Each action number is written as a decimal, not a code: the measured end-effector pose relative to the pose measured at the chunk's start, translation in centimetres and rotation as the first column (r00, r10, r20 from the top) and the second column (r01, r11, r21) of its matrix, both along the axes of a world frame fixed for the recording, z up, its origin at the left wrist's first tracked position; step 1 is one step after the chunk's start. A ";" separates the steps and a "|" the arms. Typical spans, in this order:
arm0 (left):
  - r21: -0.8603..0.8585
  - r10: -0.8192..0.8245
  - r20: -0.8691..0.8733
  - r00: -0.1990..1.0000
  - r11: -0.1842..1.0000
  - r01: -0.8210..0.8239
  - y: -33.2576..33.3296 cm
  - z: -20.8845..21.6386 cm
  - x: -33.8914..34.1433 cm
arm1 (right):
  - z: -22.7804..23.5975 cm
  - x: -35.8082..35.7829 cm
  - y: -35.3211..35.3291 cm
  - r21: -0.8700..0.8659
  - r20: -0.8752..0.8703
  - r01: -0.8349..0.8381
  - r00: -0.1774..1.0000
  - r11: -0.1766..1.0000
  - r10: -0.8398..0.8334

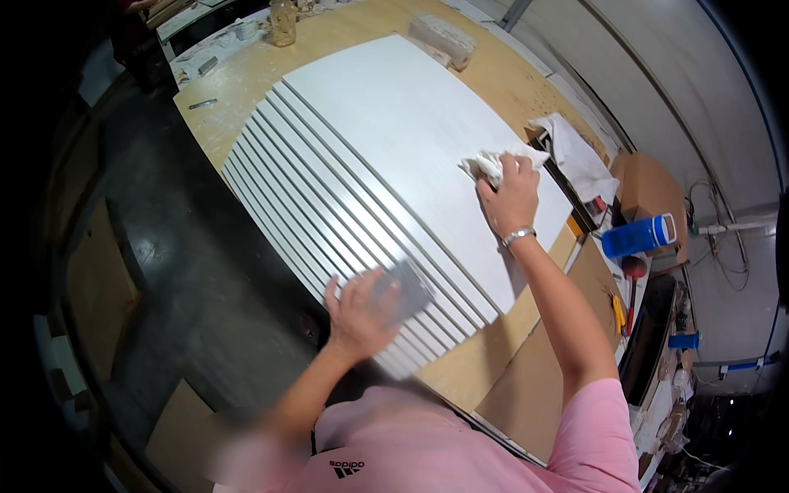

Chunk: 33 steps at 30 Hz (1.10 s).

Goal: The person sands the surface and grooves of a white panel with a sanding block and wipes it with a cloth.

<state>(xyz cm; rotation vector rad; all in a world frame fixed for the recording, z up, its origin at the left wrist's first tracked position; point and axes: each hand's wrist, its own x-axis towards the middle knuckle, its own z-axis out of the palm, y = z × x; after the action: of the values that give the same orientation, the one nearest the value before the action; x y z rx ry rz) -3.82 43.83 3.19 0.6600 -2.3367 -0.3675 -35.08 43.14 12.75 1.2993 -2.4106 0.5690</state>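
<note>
A large white panel [394,115] lies flat on the workbench, with long parallel grooves along its left part. My left hand [359,312], slightly blurred, presses a grey rectangular piece of sandpaper [411,289] onto the grooved strips near the panel's front edge. Toward the panel's right side, my right hand [514,197] has its fingers closed around a crumpled white cloth [490,167], which rests on the smooth part. The underside of the sandpaper is hidden.
Along the right edge of the workbench [472,370] are a white rag [575,156], a blue bottle [637,237] and a yellow-handled tool [617,314]. A wrapped block [442,39] and a jar [283,23] stand at the far side. A small metal tool [202,104] lies far left.
</note>
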 end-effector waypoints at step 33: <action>0.052 -0.261 -0.025 0.965 0.964 0.262 -4.3 -3.4 6.7 | 0.1 -0.7 0.0 0.057 0.026 -0.040 0.999 0.998 0.039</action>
<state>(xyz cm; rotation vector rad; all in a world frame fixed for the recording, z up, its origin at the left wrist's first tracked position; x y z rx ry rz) 2.86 39.55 -0.24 0.3705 -2.4083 -0.5554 -35.82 43.14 12.89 1.3742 -2.4428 0.5327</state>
